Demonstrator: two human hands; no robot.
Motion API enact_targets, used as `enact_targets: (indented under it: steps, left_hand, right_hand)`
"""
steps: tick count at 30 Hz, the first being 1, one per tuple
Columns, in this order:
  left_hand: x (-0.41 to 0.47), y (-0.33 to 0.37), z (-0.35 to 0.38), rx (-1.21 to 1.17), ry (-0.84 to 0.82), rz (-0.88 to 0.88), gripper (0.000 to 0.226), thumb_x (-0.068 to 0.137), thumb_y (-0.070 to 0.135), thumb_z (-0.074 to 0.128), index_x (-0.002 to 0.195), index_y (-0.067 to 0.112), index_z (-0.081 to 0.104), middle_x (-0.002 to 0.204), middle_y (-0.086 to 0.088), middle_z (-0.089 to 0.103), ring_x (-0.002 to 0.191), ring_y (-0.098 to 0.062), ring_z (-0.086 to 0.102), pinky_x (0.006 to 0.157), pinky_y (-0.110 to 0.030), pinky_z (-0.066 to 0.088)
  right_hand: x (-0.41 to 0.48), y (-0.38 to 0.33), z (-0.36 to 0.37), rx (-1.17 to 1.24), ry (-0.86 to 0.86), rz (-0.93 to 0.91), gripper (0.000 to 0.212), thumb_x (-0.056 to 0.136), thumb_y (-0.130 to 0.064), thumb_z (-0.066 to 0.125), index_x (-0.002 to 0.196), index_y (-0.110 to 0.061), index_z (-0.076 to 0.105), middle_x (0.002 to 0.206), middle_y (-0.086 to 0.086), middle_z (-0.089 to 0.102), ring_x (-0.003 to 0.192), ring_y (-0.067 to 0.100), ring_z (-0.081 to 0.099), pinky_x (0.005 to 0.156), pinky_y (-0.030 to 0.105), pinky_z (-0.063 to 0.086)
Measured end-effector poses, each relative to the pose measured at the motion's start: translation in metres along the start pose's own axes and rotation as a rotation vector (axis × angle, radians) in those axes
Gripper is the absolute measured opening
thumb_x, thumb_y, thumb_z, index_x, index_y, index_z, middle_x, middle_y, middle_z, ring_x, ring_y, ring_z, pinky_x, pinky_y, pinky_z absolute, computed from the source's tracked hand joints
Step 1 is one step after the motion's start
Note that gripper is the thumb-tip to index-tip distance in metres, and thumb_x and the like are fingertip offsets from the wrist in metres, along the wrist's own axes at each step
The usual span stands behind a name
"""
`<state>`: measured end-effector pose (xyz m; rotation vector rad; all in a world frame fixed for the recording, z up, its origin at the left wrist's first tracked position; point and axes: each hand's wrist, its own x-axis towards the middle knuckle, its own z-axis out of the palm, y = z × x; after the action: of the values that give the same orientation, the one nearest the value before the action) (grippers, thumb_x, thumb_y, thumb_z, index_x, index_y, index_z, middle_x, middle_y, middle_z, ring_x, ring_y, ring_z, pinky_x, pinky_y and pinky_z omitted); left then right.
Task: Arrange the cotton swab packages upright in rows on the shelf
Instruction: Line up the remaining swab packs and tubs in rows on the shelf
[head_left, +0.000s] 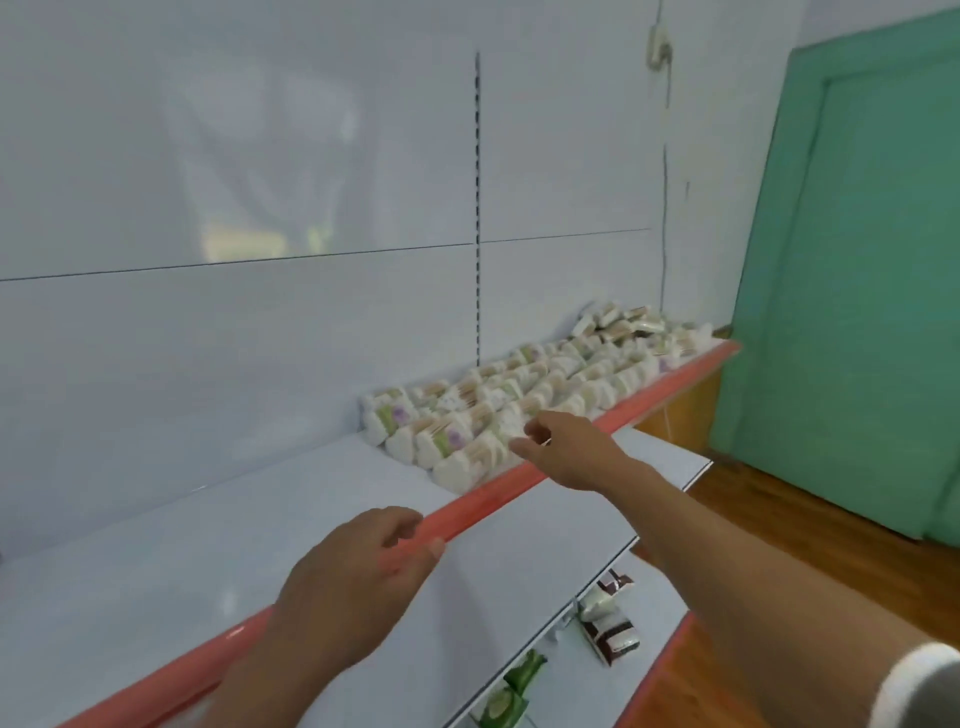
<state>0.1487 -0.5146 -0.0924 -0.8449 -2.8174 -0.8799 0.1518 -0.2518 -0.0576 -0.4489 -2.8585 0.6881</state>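
Observation:
Several cotton swab packages (447, 431) stand in rows on the white shelf (156, 545), running from its middle toward the right end. More packages (618, 322) lie in a loose heap at the far right end. My right hand (566, 447) reaches over the shelf's red front edge (478, 499), its fingers loosely spread and touching the nearest row; it holds nothing that I can see. My left hand (358, 566) is at the red edge further left, fingers curled over it and thumb against its front.
The shelf's left half is bare white surface. A lower shelf (649, 457) juts out below, and under it lie brown-and-white packets (608, 618) and green packets (514, 691). A green door (857, 260) and a wooden floor (810, 525) are to the right.

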Motion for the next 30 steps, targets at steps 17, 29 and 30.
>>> enact_targets:
  steps: [17, 29, 30]
  left_hand:
    - [0.215, 0.226, 0.176, 0.065, -0.156, 0.148, 0.05, 0.094, 0.065, 0.045, 0.136, 0.037, 0.051, 0.132, 0.017, 0.057, 0.12, -0.006, 0.056, 0.099, -0.029, 0.046]
    - [0.444, 0.302, 0.263, 0.017, -0.025, 0.07, 0.047, 0.091, 0.067, 0.046, 0.13, 0.042, 0.054, 0.13, 0.024, 0.057, 0.119, -0.004, 0.054, 0.097, -0.03, 0.044]
    - [0.456, 0.304, 0.268, 0.025, -0.028, 0.058, 0.048, 0.091, 0.067, 0.046, 0.131, 0.042, 0.053, 0.131, 0.024, 0.057, 0.12, -0.004, 0.055, 0.098, -0.031, 0.045]
  right_hand:
    - [0.065, 0.295, -0.125, -0.047, 0.121, 0.186, 0.053, 0.096, -0.056, 0.048, 0.131, -0.017, 0.056, 0.129, -0.001, 0.059, 0.107, 0.014, 0.054, 0.087, 0.027, 0.043]
    - [0.29, 0.417, -0.201, -0.03, 0.145, 0.121, 0.05, 0.095, -0.045, 0.056, 0.137, -0.018, 0.052, 0.136, -0.004, 0.056, 0.119, 0.012, 0.054, 0.1, 0.03, 0.045]
    - [0.308, 0.422, -0.203, -0.01, 0.151, 0.114, 0.05, 0.095, -0.045, 0.056, 0.137, -0.019, 0.051, 0.136, -0.004, 0.057, 0.119, 0.012, 0.055, 0.099, 0.029, 0.044]
